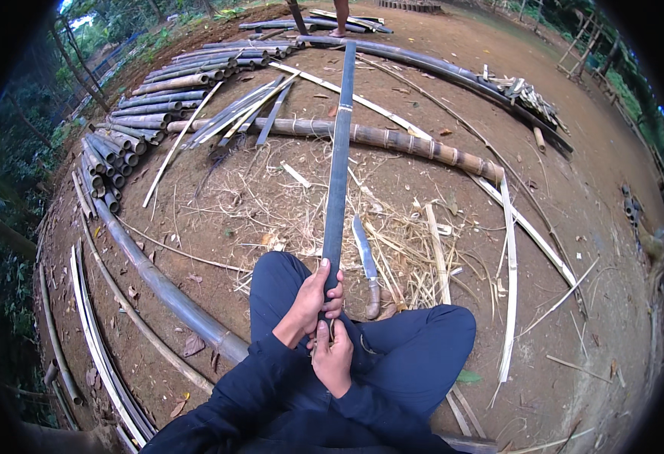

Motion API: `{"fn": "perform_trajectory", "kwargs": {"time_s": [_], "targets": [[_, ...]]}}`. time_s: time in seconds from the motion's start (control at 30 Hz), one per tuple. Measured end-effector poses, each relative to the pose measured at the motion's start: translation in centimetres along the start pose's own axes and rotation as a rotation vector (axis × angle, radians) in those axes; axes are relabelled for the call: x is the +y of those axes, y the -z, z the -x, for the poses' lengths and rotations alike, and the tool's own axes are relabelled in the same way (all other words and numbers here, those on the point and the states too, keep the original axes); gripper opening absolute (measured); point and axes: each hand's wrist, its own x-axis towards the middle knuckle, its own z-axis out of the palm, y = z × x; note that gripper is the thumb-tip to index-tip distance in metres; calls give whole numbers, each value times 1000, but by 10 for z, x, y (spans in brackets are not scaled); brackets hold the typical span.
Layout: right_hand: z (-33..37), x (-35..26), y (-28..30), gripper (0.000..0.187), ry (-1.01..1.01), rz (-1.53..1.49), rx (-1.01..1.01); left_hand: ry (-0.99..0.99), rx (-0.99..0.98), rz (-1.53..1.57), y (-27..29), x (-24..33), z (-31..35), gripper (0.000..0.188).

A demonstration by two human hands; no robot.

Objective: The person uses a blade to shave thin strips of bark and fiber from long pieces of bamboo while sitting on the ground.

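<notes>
A long, dark split bamboo strip points away from my lap, its pale node ring showing toward the far end. My left hand is wrapped round it near its lower end. Just below, my right hand is closed at the strip's near end, with the thumb on top; that end is partly hidden by the fingers. Right of the strip, a machete with a wooden handle lies on the ground by my crossed legs, apart from both hands.
Shavings litter the ground ahead. A thick bamboo pole lies across beyond them, and a long pole runs along the left. Cut bamboo tubes are piled at far left. Pale strips lie right. Another person's foot stands at the back.
</notes>
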Motion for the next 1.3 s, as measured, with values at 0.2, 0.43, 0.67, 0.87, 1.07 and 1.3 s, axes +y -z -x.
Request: {"fn": "perform_trajectory", "kwargs": {"time_s": [0.2,0.43,0.67,0.87,1.07,1.3], "targets": [[7,12,1,23,-169,-155,-86,178,57,51,24,-17,-14,40],[8,21,18,25,-297,-206,-140,275,22,118,34,-35,-26,42],[2,6,44,43,-157,375,-122,299,67,66,26,-37,-29,44],[-8,-48,65,41,-161,123,-54,250,-197,197,-12,-1,-21,41],[-15,-111,63,37,-16,-14,-31,126,-321,257,-37,38,-24,41],[-9,-155,52,43,40,-120,-26,34,-277,163,-69,71,-12,42]]}}
